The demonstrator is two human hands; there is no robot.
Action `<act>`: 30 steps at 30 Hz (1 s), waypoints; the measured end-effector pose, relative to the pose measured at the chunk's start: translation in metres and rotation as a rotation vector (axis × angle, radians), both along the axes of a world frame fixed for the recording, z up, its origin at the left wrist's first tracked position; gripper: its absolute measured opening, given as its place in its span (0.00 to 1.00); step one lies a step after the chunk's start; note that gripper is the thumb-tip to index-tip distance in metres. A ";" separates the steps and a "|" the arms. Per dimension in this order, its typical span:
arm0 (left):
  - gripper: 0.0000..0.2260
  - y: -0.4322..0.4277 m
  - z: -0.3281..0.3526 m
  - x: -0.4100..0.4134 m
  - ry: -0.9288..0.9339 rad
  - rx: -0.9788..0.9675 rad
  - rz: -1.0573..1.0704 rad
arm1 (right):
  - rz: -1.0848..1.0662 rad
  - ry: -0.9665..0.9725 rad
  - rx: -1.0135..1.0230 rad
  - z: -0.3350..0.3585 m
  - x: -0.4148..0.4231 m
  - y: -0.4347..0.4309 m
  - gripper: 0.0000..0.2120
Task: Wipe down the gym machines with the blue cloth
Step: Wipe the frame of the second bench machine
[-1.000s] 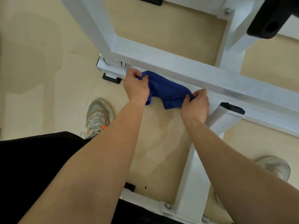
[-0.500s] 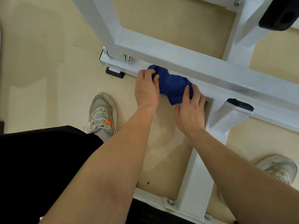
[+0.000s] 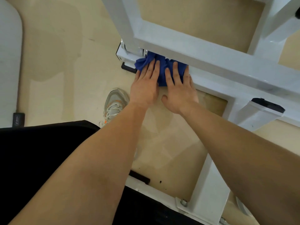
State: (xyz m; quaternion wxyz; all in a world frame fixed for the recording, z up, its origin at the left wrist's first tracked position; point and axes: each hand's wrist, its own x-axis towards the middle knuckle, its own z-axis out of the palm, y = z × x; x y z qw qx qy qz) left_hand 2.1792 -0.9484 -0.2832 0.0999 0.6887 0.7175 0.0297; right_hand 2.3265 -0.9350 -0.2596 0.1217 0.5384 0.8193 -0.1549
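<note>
- blue cloth (image 3: 162,64): one, bunched on the low base rail (image 3: 211,83) of the white machine frame, near the rail's left end. its far edge is tucked under the upper crossbar (image 3: 194,49).
- left hand (image 3: 146,88): flat, fingers straight and slightly apart, pressing the left half of the cloth. nothing is gripped.
- right hand (image 3: 180,93): flat, fingers straight, pressing the right half of the cloth, with the little-finger side on bare rail. the thumb hangs off the near edge over the floor.
- the two hands lie side by side, close but not touching.
- edges: the rail ends just left of the cloth, above one black rubber foot (image 3: 128,67). the crossbar overhangs the rail closely behind the cloth.
- open room: bare floor (image 3: 65,78) lies left of the rail end. bare rail runs to the right as far as a side member (image 3: 209,184).
- a short white tube with a black end cap (image 3: 267,106) stands right of that junction.
- count: two hands, one cloth, two black feet (the second at (image 3: 139,177)), two bolts (image 3: 184,202) at the near corner, one grey sneaker (image 3: 115,103) plainly seen.
</note>
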 end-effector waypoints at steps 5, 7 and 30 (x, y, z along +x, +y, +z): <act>0.31 -0.001 0.004 0.013 0.030 -0.024 -0.096 | -0.068 -0.033 0.060 0.000 0.014 -0.012 0.41; 0.31 -0.003 0.007 0.037 0.024 -0.028 -0.163 | -0.151 -0.064 0.062 0.001 0.036 -0.024 0.42; 0.35 0.007 0.016 -0.016 0.006 -0.116 -0.172 | -0.071 0.044 -0.095 0.014 -0.014 0.004 0.42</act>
